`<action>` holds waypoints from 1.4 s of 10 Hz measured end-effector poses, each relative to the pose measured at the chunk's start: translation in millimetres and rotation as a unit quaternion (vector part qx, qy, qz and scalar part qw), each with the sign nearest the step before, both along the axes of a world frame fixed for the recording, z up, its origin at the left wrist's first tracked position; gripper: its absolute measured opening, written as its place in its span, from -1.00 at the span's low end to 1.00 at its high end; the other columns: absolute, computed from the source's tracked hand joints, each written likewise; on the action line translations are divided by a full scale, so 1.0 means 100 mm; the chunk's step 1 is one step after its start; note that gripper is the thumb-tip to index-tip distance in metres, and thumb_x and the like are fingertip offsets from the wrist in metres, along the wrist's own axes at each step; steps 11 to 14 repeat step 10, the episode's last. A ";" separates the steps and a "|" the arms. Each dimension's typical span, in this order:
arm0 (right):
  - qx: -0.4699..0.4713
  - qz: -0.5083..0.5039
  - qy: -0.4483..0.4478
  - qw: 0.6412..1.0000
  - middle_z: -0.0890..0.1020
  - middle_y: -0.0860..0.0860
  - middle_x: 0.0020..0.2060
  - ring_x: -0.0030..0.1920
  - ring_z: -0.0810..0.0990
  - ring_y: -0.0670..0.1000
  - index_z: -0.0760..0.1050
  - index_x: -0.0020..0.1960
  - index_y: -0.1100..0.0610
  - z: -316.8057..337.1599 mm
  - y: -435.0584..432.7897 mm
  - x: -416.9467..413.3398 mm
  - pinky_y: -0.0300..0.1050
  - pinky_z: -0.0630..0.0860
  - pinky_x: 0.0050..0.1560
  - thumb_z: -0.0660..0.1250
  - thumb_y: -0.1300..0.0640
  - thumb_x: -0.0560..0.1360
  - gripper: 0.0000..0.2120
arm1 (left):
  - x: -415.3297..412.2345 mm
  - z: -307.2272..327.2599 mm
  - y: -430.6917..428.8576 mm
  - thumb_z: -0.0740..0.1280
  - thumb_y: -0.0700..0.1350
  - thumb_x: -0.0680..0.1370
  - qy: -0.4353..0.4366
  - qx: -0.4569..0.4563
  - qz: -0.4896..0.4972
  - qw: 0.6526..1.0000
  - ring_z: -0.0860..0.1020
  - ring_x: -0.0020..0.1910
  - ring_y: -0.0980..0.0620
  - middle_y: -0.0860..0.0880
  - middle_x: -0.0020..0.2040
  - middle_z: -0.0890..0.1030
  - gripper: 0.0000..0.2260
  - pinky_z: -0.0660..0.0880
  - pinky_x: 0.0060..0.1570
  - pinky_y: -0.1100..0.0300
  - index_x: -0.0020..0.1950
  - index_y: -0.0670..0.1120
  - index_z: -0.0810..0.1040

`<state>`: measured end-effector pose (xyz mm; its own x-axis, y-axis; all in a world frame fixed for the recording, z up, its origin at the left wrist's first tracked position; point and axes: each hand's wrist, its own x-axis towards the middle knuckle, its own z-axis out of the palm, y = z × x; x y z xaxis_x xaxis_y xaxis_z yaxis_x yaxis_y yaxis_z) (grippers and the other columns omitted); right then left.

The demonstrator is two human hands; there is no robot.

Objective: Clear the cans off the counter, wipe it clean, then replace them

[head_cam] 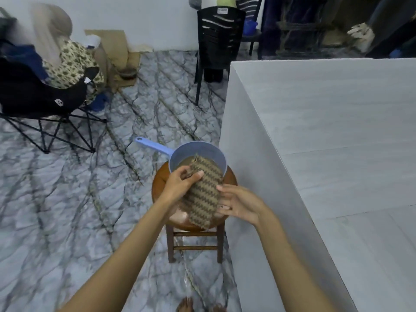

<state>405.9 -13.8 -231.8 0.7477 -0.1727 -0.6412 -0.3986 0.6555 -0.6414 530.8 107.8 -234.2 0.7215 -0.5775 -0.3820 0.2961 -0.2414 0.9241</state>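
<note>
A brown zigzag-patterned cloth (pixel 203 194) hangs between both hands above a round wooden stool (pixel 161 183). My left hand (pixel 183 183) pinches its upper left edge, and my right hand (pixel 238 204) grips its lower right edge. Just behind the cloth, a blue plastic dipper (pixel 202 149) with a long handle rests on the stool; its top end touches murky water inside. The white counter (pixel 337 131) stretches along the right. No cans are in view.
A folding chair (pixel 45 104) piled with clothes stands at the far left. A black plastic chair (pixel 218 41) stands beyond the counter's far corner. Marble-patterned floor (pixel 90 210) spreads left of the stool. My bare toes (pixel 186 306) show at the bottom.
</note>
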 end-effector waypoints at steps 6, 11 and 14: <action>-0.394 -0.158 0.097 0.900 0.53 0.02 -0.24 -0.16 0.57 0.08 0.39 -0.02 0.04 -0.56 0.09 0.50 0.16 0.56 0.03 0.42 0.35 0.35 -0.66 | 0.13 -0.44 -0.02 0.41 -0.14 0.45 -0.310 0.225 -0.018 0.924 0.52 0.00 0.00 -0.08 0.07 0.53 -0.75 0.43 0.00 0.20 0.11 -0.08 0.51; -0.411 -0.140 0.054 0.899 0.57 0.00 -0.23 -0.11 0.58 0.04 0.49 -0.11 0.08 -0.63 0.12 0.26 -0.06 0.60 -0.11 0.37 0.19 0.46 -0.94 | -0.02 -0.57 0.22 0.26 -0.07 0.55 -0.420 0.190 -0.043 0.886 0.41 0.18 -0.03 -0.09 0.15 0.47 -0.73 0.37 0.19 0.11 0.21 -0.12 0.52; -0.411 -0.140 0.054 0.899 0.57 0.00 -0.23 -0.11 0.58 0.04 0.49 -0.11 0.08 -0.63 0.12 0.26 -0.06 0.60 -0.11 0.37 0.19 0.46 -0.94 | -0.02 -0.57 0.22 0.26 -0.07 0.55 -0.420 0.190 -0.043 0.886 0.41 0.18 -0.03 -0.09 0.15 0.47 -0.73 0.37 0.19 0.11 0.21 -0.12 0.52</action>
